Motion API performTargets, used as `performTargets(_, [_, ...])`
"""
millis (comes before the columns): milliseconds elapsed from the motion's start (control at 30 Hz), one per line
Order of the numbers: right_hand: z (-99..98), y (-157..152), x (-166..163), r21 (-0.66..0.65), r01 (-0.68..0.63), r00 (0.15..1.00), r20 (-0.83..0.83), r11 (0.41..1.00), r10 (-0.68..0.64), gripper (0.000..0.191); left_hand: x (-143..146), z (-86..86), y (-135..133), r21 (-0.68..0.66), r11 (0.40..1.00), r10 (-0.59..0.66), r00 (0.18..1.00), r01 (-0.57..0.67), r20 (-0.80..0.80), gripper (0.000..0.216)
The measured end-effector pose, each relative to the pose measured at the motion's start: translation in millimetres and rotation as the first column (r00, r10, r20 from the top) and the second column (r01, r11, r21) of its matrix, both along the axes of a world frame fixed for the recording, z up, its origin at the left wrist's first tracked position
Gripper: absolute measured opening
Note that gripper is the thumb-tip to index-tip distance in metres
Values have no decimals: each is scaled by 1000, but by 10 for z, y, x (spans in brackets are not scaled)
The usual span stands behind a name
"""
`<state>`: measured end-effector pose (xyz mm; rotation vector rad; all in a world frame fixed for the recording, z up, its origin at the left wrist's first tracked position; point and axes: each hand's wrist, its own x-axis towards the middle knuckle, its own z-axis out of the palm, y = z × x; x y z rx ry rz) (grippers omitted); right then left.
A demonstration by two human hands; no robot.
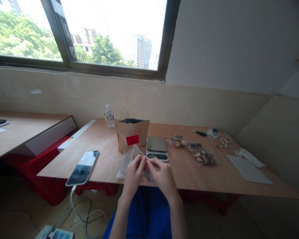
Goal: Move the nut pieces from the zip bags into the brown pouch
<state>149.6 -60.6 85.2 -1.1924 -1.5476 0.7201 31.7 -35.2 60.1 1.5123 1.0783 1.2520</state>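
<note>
My left hand (136,169) and my right hand (161,172) meet at the table's front edge, thumbs and fingertips pinched together. Between them they grip the top of a small clear plastic bag (149,176), with something dark inside that is partly hidden by my hands. Just beyond my fingers sits a kitchen scale (157,144), its display toward me and its plate bare. More clear plastic bags (124,166) lie beside my left hand. Behind them a brown paper pouch (132,131) with a red label stands upright, its top open.
Bags of dried brown-and-pale pieces (204,156) lie right of the scale. A phone (82,167) on a cable rests at the front left, a water bottle (109,116) at the back. Farther right are a screwdriver (200,133), a dome camera (213,132) and a white sheet (249,169).
</note>
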Motion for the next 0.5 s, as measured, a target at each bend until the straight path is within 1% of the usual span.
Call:
performTargets(100, [8,-1,28,-43,-7,996,-94,999,3,26,0,36,-21,4,998,-61,998,61,10,28])
performTargets(200, [23,-6,61,-61,-8,993,-122,998,1,27,12,53,-34,4,997,-74,997,74,14,27])
performTargets(267, [41,-17,71,-63,-30,993,-112,998,23,28,24,47,-32,-3,999,-51,998,51,21,27])
performTargets(367, [68,-37,55,-60,-73,993,-93,996,67,28,41,31,-15,-15,999,31,999,-31,38,26])
performTargets(433, [79,-49,31,-55,-83,994,-82,995,79,29,48,29,-2,-28,996,85,995,-83,57,28])
performTargets(500, [83,-58,8,-57,-88,994,-73,994,84,29,48,36,7,-44,994,108,990,-105,86,31])
